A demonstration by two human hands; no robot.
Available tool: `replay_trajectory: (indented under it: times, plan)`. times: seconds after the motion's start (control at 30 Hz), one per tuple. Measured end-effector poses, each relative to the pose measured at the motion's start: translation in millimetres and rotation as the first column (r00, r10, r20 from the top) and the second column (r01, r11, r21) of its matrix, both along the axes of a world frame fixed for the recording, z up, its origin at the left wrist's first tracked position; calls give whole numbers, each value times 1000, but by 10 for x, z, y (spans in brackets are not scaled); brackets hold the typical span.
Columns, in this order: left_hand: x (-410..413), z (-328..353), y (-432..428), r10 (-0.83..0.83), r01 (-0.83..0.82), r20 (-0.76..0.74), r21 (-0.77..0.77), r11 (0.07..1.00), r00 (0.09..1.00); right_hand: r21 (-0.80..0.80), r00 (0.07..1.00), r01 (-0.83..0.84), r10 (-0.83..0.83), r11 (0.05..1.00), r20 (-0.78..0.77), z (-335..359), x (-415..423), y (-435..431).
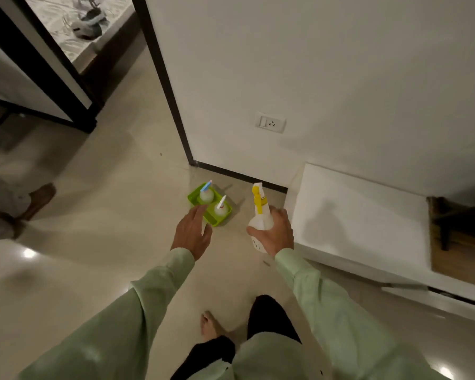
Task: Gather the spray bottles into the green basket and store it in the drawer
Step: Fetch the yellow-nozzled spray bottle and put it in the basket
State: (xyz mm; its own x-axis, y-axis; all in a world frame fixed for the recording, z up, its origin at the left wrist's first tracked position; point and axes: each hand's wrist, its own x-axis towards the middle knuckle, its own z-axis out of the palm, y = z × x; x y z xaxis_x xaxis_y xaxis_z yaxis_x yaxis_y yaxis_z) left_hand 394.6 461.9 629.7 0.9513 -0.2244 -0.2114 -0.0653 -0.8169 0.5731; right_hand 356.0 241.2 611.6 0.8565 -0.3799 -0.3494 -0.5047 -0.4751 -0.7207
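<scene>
A green basket (194,195) sits on the floor near the wall corner. Two white spray bottles stand in it: one with a blue nozzle (206,193) at the back, one with a white-and-red nozzle (221,207) at the front. My right hand (279,231) grips a white spray bottle with a yellow nozzle (259,212), held upright above the floor to the right of the basket. My left hand (192,231) hovers with fingers spread just in front of the basket's near left edge and holds nothing.
A low white cabinet (362,220) runs along the wall at the right, with a dark opening (461,229) at its far end. Another person's feet (25,204) stand at the left. A wall socket (270,122) is above the basket. My own foot (210,325) is below.
</scene>
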Motion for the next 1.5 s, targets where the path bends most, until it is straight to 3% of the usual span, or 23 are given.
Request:
replay_trajectory:
  times: [0.33,0.6,0.8,0.9,1.2,1.5]
  plan:
    - [1553,-726,575,-220,225,-105,36,974,970,180,968,238,-248,954,33,-886,1212,868]
    - [2547,-1426,677,-423,446,-227,55,894,877,286,878,472,-472,834,-72,-1606,1838,1294]
    - [3262,-2302,623,-511,525,-267,-20,851,817,249,761,641,-644,726,-81,-2476,2260,1639]
    - [3646,-2987,714,-562,576,-276,-38,817,779,261,688,715,-720,649,-95,-3134,2542,1930]
    - [4249,-4914,1063,-684,688,-226,-74,722,693,103,471,878,-882,467,-13,-5176,3179,2563]
    - [4319,-5742,1188,-735,737,-198,-74,671,649,2,353,935,-933,354,72,-6133,3396,2715]
